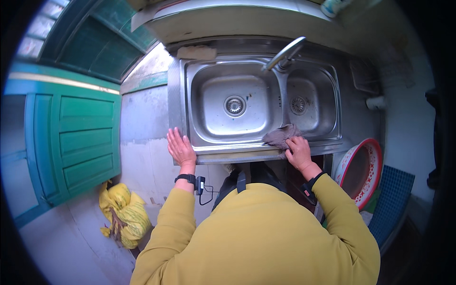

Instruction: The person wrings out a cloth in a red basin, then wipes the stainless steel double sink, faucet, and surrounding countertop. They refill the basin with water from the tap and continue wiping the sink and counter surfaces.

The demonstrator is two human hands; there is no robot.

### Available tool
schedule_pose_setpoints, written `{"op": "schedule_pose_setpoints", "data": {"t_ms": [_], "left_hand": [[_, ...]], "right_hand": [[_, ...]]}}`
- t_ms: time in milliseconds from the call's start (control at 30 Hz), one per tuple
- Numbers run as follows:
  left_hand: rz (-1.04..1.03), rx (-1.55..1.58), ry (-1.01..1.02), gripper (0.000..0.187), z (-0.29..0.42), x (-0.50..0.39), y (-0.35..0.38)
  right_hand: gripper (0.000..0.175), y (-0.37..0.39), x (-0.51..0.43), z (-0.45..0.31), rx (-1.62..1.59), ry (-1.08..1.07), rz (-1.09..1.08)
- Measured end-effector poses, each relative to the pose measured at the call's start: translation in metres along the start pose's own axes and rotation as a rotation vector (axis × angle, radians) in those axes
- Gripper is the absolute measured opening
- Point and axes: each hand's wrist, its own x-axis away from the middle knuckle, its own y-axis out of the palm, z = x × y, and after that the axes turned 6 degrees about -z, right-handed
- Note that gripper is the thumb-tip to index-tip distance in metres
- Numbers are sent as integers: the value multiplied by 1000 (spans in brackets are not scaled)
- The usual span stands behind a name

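My right hand (298, 152) grips a greyish-brown cloth (281, 136) on the front rim of a stainless steel double sink (228, 149), near the divider between its bowls. Part of the cloth hangs over the counter's front edge. My left hand (181, 146) lies flat on the left front corner of the steel counter, with its fingers extended and nothing held. In the large left bowl (213, 117) there is a drain strainer (235, 105) with small dark specks close by. The smaller right bowl (313, 117) has its own strainer (298, 105) and a few bits of debris.
A curved faucet (286, 53) rises behind the divider. A pale block (196, 52) sits at the back left. To the right stands a red-rimmed enamel basin (376, 160) beside a blue grid panel (393, 199). Yellow bags (130, 217) lie by a green door (87, 131).
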Motion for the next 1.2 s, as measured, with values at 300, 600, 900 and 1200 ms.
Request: {"op": "schedule_pose_setpoints", "data": {"t_ms": [300,600,900,1200], "left_hand": [[-32,25,-34,51,8,0,-8],[16,201,-9,54,4,1,-15],[15,310,-18,63,4,1,-19],[7,286,1,64,4,2,-20]], "right_hand": [[28,30,-71,-85,-132,-315,-275],[31,77,-139,-194,-275,-524,-424],[15,100,-174,-230,-180,-503,-317],[13,101,-173,-220,-258,-500,-401]]}}
